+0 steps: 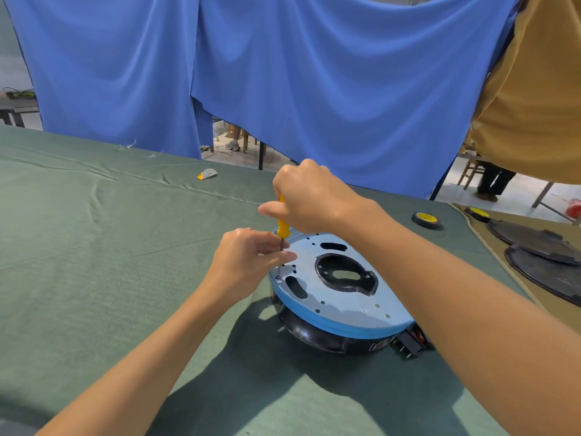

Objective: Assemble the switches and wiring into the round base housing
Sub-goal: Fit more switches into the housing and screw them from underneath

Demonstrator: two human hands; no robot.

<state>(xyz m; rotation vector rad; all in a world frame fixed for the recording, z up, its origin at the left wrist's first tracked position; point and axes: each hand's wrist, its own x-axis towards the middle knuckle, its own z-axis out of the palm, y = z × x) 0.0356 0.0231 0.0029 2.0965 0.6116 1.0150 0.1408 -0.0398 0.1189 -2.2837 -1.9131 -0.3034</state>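
Housing (314, 336): round, black, sits on the green-clothed worktop (94, 247), centre-right and close to the person. A pale plate (345, 306) with a blue rim lies on top, showing small holes, two slots and a large central cutout.

Screwdriver (284, 230): yellow handle, roughly upright, tip down at a hole near the plate's left edge.

Right hand (309, 199): fingers curled tight round the top of the handle, thumb pointing left.

Left hand (245, 262): thumb and fingertips pinch the metal shaft just below the handle; the other fingers are loosely bent.

Switch (412, 343): black with a red part, metal pins showing, lying against the housing's near-right side on the cloth.

Also present: two black-and-yellow tape rolls (427, 220) far right, two dark round covers (534, 240) beyond them, a blue curtain (283, 73) behind the worktop.
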